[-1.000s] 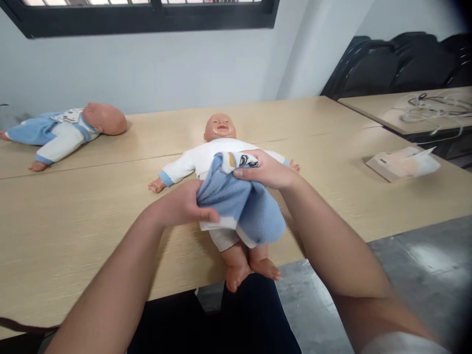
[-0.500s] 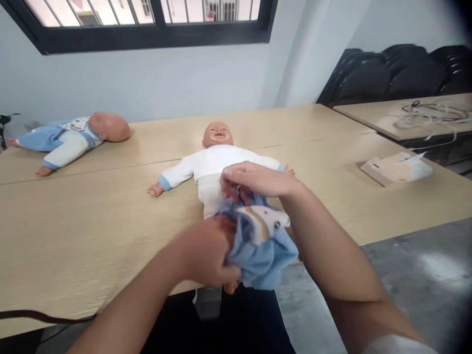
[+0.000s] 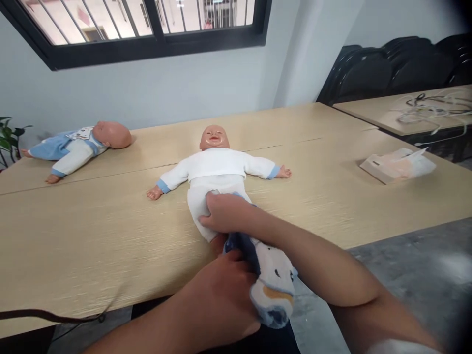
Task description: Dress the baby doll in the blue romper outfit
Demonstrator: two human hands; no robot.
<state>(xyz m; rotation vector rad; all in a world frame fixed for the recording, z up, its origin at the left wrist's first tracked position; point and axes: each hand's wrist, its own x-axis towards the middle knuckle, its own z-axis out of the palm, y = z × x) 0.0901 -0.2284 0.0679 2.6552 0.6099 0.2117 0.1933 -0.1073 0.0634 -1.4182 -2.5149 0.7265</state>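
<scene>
I record the blue garment (image 3: 271, 282) drawn down from the doll's (image 3: 217, 169) chest to the bench (image 3: 92, 236) edge, bunched in my clenched left hand (image 3: 223, 290). My right hand (image 3: 224, 214) bears on the doll's hips; whether it grips I cannot tell.

Two baby dolls, two bare hands, one blue garment (image 3: 273, 287).
One centre doll (image 3: 216, 167), one far-left doll (image 3: 79, 147); one left hand (image 3: 224, 292), one right hand (image 3: 226, 214); one flat packet (image 3: 396, 164) at right; one plant (image 3: 9, 140) far left.
</scene>
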